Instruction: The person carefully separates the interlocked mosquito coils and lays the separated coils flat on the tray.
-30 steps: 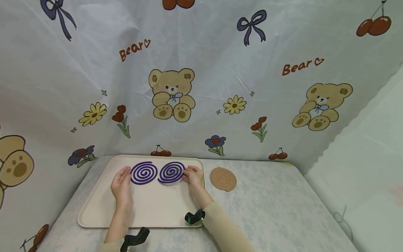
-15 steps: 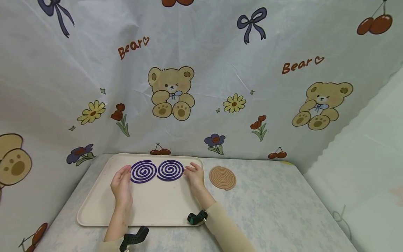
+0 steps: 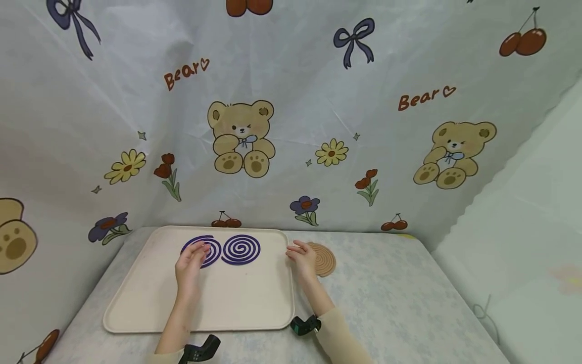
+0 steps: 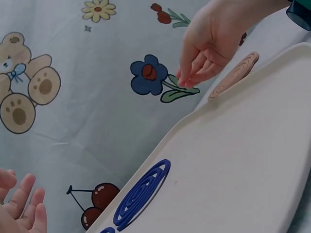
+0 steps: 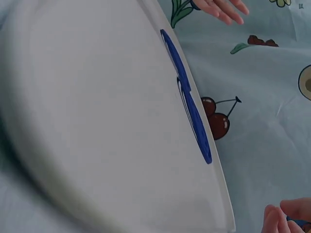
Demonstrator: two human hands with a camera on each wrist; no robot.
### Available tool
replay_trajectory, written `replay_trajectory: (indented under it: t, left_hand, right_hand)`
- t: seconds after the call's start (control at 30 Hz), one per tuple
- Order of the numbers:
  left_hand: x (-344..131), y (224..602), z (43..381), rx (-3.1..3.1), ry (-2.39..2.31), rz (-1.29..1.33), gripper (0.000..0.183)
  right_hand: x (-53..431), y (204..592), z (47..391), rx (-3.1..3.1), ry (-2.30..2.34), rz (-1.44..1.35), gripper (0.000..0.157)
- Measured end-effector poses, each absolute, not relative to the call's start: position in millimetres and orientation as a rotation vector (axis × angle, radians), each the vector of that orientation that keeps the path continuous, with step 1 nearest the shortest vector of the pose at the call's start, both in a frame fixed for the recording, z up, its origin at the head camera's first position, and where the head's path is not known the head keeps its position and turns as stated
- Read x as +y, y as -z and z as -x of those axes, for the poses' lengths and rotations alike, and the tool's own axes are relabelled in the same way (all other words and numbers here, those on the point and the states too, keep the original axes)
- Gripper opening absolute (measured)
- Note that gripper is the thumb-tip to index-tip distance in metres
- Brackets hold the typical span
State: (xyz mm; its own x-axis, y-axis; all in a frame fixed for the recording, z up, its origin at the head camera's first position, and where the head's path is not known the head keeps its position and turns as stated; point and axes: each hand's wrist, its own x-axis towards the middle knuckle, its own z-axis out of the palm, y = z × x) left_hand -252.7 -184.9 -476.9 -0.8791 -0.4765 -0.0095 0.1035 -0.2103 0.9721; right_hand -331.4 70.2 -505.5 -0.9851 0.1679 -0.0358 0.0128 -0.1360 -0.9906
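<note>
Two purple mosquito coils lie side by side near the back rim of a cream tray (image 3: 241,303). My left hand (image 3: 190,265) hovers over the left purple coil (image 3: 215,253), covering part of it; its fingers are spread and empty in the left wrist view. The right purple coil (image 3: 241,249) is fully visible, flat on the tray. Beyond the tray's right rim, my right hand (image 3: 303,260) is in the air with loosely bent fingers, holding nothing. It partly hides a tan mosquito coil (image 3: 326,261) lying on the table.
The tray stands on the left part of a grey marbled table (image 3: 391,293). A cloth (image 3: 282,121) printed with bears hangs behind. At the far right is a pale wall with a thin cable (image 3: 486,316) near the table's side.
My right hand has left the right purple coil, now flat beside the other, and moved right toward the tan coil. My left hand has shifted slightly right over the left coil.
</note>
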Motion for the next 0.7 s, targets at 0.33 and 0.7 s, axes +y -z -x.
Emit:
replay_trajectory:
  t: [0.33,0.7]
  left_hand:
    - [-135,484,271,-1.879,2.142,-0.32,0.028]
    - [-61,496,285,-2.105,2.147,-0.003,0.029]
  right_hand:
    - [132,513,326,-2.076,-1.954,0.235,0.032]
    - [156,523,334,-2.077,-1.846,0.268,0.028]
